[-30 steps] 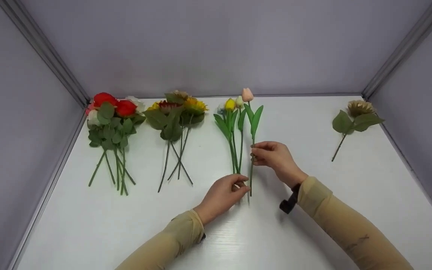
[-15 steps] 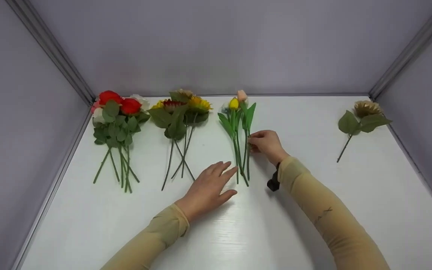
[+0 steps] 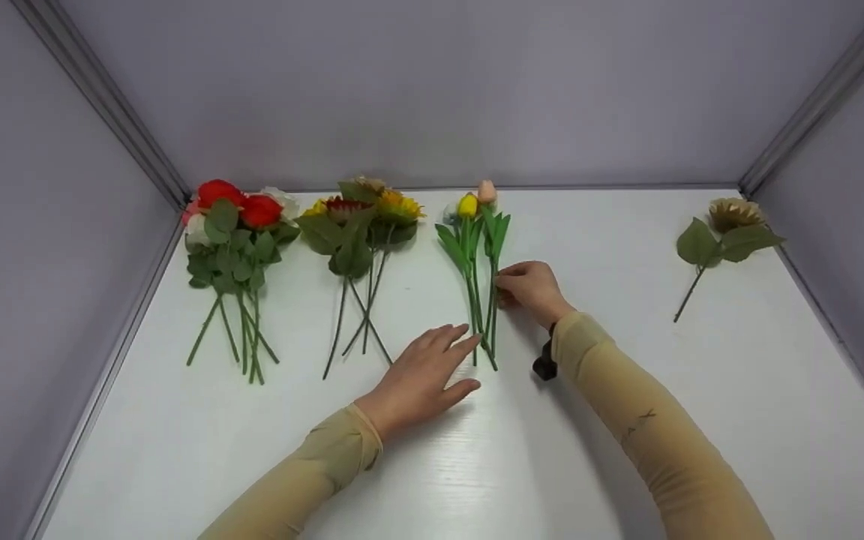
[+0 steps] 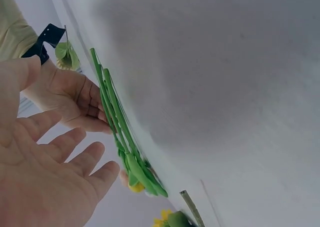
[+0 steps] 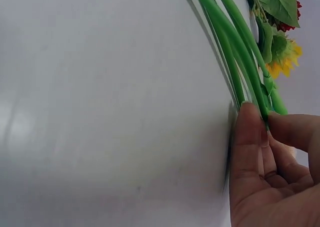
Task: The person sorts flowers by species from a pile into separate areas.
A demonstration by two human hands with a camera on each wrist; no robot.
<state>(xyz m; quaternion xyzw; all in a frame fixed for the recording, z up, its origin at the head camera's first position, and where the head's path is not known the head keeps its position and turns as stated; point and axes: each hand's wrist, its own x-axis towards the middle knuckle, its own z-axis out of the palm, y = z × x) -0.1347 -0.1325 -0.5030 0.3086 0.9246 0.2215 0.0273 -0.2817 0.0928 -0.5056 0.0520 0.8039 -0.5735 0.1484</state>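
A pink tulip (image 3: pixel 487 192) lies along the right side of a small tulip bunch with a yellow tulip (image 3: pixel 468 205) in it. My right hand (image 3: pixel 533 289) pinches the pink tulip's stem between thumb and finger, low over the tabletop; the right wrist view shows green stems (image 5: pixel 227 29) running up to the fingertips. Left of the stem ends, my left hand (image 3: pixel 421 373) hovers or rests with its fingers spread, the fingertips close to the stems. From the left wrist view that palm (image 4: pixel 45 182) holds nothing. Some tulip heads are partly hidden behind others.
On the white table (image 3: pixel 447 480), red and white roses (image 3: pixel 237 225) lie at the back left, beside a sunflower bunch (image 3: pixel 357 232) with crossed stems. One beige sunflower (image 3: pixel 732 217) lies alone at the back right. Grey walls (image 3: pixel 462 90) enclose the back and sides.
The pink tulip has moved left and down against the other tulips, still in my right hand. My left hand let go of the stem ends, moved left and spread its fingers.
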